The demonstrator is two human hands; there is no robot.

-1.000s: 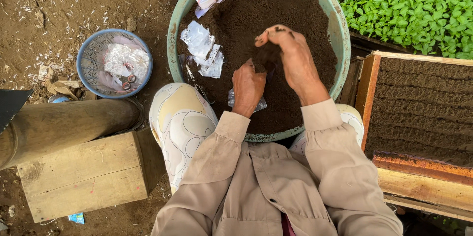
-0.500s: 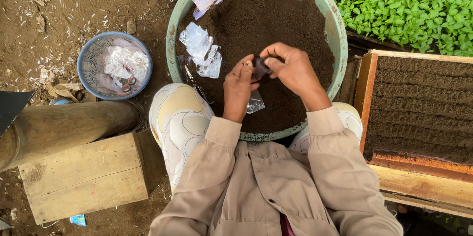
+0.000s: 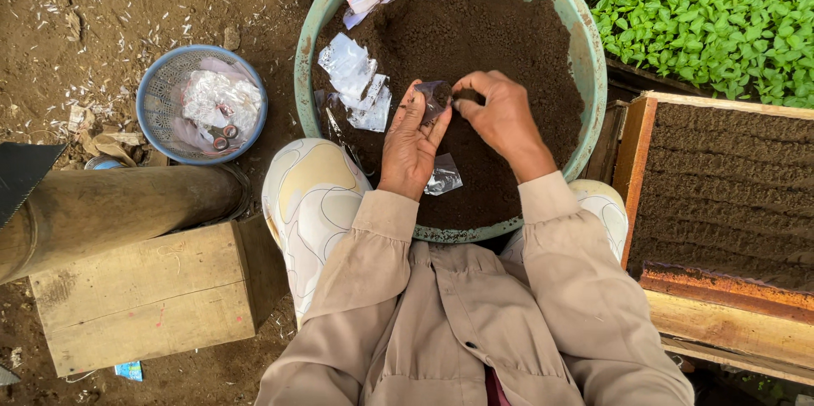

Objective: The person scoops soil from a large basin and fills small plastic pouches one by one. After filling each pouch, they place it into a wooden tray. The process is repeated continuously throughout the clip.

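both hands (image 3: 458, 122) pinching perhaps a small bag (image 3: 437, 94), over soil-filled basin (image 3: 593, 58), dirt ground (image 3: 127, 8)

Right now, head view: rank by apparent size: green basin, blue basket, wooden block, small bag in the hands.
1. Green basin
2. Wooden block, though it may sit nearer the camera, so its lead over the basket is unsure
3. Blue basket
4. Small bag, pinched by left hand and right hand

Bare soil (image 3: 509, 25) beyond hands; plastic bags (image 3: 356, 84) crowd left.
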